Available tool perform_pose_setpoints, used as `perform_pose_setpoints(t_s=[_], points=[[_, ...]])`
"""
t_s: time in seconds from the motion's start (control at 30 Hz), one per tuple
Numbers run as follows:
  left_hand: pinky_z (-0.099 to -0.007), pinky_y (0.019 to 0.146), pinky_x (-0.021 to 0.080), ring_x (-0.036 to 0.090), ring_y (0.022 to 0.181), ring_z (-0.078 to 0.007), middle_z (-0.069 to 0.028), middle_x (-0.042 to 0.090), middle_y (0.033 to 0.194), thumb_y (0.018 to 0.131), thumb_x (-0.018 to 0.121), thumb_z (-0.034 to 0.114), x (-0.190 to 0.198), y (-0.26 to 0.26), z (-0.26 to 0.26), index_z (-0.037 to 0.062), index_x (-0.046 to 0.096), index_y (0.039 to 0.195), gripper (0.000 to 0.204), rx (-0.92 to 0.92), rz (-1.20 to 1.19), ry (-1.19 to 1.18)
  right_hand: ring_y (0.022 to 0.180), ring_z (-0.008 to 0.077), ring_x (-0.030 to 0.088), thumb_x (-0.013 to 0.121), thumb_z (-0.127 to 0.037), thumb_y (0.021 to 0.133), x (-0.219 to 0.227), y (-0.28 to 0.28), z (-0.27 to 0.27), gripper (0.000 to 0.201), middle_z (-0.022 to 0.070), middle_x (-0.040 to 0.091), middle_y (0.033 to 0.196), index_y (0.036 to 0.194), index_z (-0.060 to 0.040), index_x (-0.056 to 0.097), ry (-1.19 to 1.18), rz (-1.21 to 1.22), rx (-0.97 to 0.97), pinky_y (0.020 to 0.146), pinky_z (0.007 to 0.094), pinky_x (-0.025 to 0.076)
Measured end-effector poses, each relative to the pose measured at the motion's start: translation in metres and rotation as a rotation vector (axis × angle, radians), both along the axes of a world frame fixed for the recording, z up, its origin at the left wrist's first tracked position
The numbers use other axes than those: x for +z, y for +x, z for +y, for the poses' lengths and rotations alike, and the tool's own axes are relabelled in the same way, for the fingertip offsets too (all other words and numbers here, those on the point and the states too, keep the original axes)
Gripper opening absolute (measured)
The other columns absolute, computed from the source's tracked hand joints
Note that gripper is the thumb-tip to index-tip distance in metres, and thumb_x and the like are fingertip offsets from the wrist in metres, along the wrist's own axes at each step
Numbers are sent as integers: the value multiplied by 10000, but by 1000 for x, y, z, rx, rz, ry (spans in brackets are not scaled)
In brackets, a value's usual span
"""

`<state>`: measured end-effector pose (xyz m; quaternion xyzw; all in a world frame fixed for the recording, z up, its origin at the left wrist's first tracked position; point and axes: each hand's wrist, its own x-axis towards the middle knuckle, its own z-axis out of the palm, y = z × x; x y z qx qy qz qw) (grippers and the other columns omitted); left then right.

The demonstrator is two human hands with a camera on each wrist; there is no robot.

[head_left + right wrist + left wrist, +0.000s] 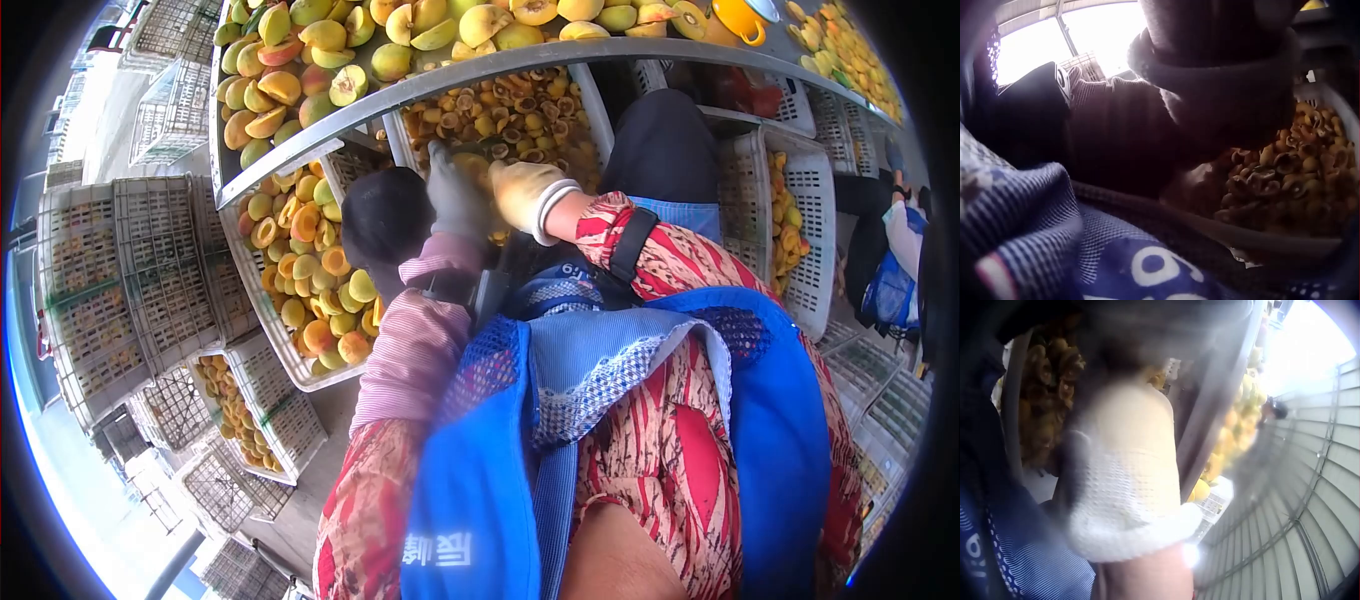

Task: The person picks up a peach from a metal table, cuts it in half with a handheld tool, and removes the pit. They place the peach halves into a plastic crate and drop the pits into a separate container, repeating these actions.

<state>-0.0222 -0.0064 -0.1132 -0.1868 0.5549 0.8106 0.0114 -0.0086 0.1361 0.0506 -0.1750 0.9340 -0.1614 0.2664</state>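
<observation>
My left hand [457,195], in a grey glove, is raised over a crate of fruit halves [500,105] and holds a blurred yellow-green peach [472,168]. Right beside it is my right hand [527,195], in a cream knit glove with a white cuff. Its fingertips are at the peach, and I cannot tell what they grip. That cream glove [1129,469] fills the middle of the left wrist view. In the right wrist view the gloves are dark, with hollowed halves [1272,181] in the crate beyond.
A metal-edged table [330,110] heaped with cut peaches [325,45] runs across the front, with a yellow-orange container [740,20] on it. Crates of peaches stand at left [310,270] and right [800,220]. Stacked crates [130,280] rise at far left; another person [895,260] is at far right.
</observation>
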Motion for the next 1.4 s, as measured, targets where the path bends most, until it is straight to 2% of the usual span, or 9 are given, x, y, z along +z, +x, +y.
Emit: perform_pose_setpoints(t_s=[0.27, 0.37, 0.43, 0.5, 0.6, 0.7, 0.77, 1.1, 1.4], points=[[-327, 944, 473, 569, 1099, -308, -174, 557, 1210, 705, 755, 106, 63, -2, 4, -30, 425, 1301, 695, 46, -195, 217, 697, 247, 660, 564, -231, 885, -8, -17, 19, 260, 195, 659, 867, 1077, -56, 580, -473, -500, -413, 576, 390, 508], [-320, 927, 483, 577, 1078, -301, -169, 561, 1194, 631, 824, 78, 113, 13, 0, -23, 426, 1285, 773, -238, 125, -760, 571, 230, 603, 582, -236, 858, -34, -3, 45, 223, 119, 611, 754, 969, -45, 558, -753, -678, -772, 506, 361, 500], [-321, 899, 493, 591, 1039, -293, -152, 579, 1160, 625, 842, 84, 137, 15, -13, -13, 443, 1260, 756, -155, 218, -791, 902, 347, 659, 525, -226, 887, -181, -3, 61, 303, 195, 666, 996, 1110, -26, 574, -139, 205, 254, 764, 430, 523], [-322, 860, 500, 610, 982, -284, -137, 607, 1095, 703, 784, 125, 158, 16, -34, -11, 488, 1211, 604, 40, 242, -370, 1161, 373, 550, 474, -225, 908, -91, 13, 41, 392, 208, 589, 1231, 1253, -52, 542, 171, -196, 164, 963, 441, 437], [-314, 808, 500, 634, 907, -273, -135, 641, 987, 879, 630, 204, 202, 33, -103, -31, 575, 1125, 345, 328, 833, -1705, 1139, 370, 568, 472, -267, 913, -66, 11, 37, 409, 197, 592, 1232, 1282, -102, 540, 126, -225, -51, 961, 443, 446], [-374, 854, 498, 608, 1011, -322, -217, 602, 1149, 875, 624, 271, 183, 33, -188, -34, 613, 1129, 397, 390, 7, -727, 1122, 362, 590, 402, -387, 971, -62, 15, 33, 475, 227, 620, 1170, 1310, -61, 465, 162, -268, -146, 933, 471, 451], [-402, 864, 494, 613, 1001, -347, -208, 597, 1178, 864, 620, 278, 190, 30, -209, 14, 610, 1156, 393, 352, -88, -1560, 1140, 373, 574, 417, -393, 964, -59, 12, 27, 472, 250, 601, 1189, 1283, -50, 475, 143, -270, -201, 942, 477, 442], [-454, 992, 400, 482, 1239, -332, -136, 470, 1365, 753, 685, 192, 214, -159, -188, 292, 531, 1297, 575, -381, 445, -2322, 1086, 413, 577, 478, -384, 917, -56, 2, 20, 401, 209, 533, 1267, 1246, -176, 574, -13, -268, -99, 937, 485, 452], [-290, 759, 519, 639, 858, -179, -52, 638, 999, 781, 761, 191, 232, -122, -162, 77, 627, 1164, 421, -115, 313, -1226, 807, 237, 612, 619, -273, 840, 0, -11, 8, 373, 147, 639, 868, 1134, -46, 593, -813, -233, -554, 759, 350, 493]])
